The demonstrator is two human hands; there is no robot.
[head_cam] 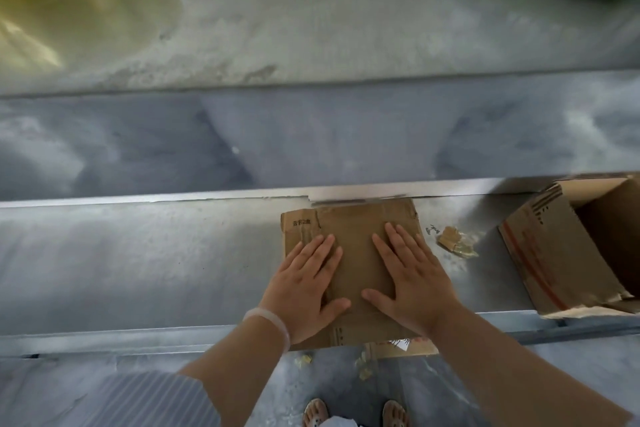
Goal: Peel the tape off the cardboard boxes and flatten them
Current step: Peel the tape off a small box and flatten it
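Both hands lie flat on the flat box (356, 239): the left hand (304, 288) and right hand (412, 281) press side by side, fingers (327, 246) straight and spread, gripping nothing. The flat box lies on the metal table (138, 253), right of its middle, its far edge against the table's far lip and its near edge hanging a little over the near lip.

That overhang is the main risk. A push toward the near side, or a lopsided press, could slide the smooth cardboard off the slick metal and onto the floor. The folds could also spring up once the hands lift, since creased board tends to open again. A ragged flap at the far left corner looks likely to catch or tear if dragged. Whether any tape is left on this box cannot be told from here, and a missed strip would hold a seam shut.

The open box (547, 253) stands near the right end of the table, well apart from the hands, tilted with its mouth up and to the right. Its inside is dark and seems to hold nothing, though only part of it shows. It is not yet flattened, and a torn flap hangs at its near edge. Between the two boxes lies a crumpled tape scrap (455, 242), and smaller scraps (363, 362) lie on the floor below.
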